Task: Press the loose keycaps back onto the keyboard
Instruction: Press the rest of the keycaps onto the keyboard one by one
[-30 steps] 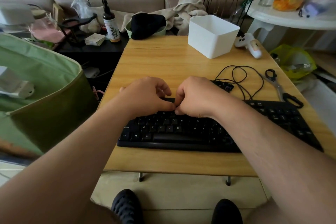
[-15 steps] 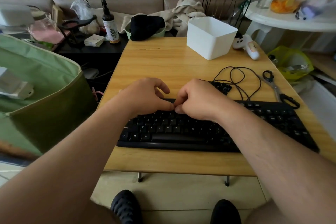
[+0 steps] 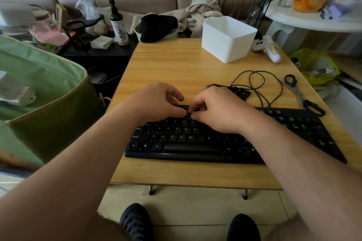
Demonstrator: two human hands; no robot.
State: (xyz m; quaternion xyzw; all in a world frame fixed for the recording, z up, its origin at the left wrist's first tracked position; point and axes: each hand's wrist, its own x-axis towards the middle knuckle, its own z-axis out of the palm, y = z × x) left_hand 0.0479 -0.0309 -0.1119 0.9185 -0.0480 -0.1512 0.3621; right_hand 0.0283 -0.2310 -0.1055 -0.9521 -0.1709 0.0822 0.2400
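Since a second ago, left hand [image 3: 156, 101] and right hand [image 3: 217, 109] loosened from tight fists over the top rows of the black plastic keyboard [image 3: 195, 141], fingers spread a little wider; fingertips [image 3: 193, 108] now meeting at one spot above the letter row. Small pile of loose black keycaps [image 3: 242, 93] more exposed behind the right hand.

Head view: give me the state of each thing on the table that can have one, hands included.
keyboard: flat on the table, upper rows partly under the hands
left hand: fingers curled, tips at the top rows
right hand: fingers curled, tips meeting the left's
white bin: upright, open-topped
scissors: closed, lying flat
cable: loosely coiled
loose keycaps: piled behind the right hand
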